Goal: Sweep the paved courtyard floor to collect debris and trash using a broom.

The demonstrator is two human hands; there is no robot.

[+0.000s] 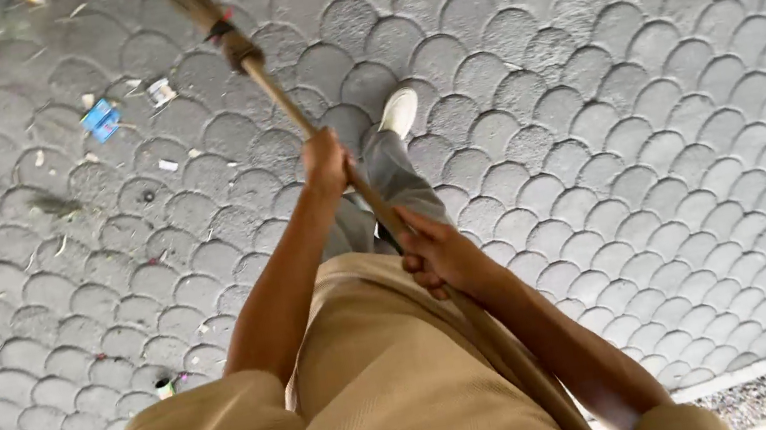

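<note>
Broom handle [370, 197], wooden, running diagonally from upper left to lower right of frame, which I hold with left hand [324, 161] clenched higher up and right hand [438, 255] clenched lower, above scalloped grey paving [650, 104], blue litter scrap [101, 120] upper left.

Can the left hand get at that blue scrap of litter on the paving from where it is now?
Probably not directly: the left hand is closed around the broom handle, and the blue scrap lies well off on the paving. Nothing blocks the way; the broom head looks nearer.
</note>
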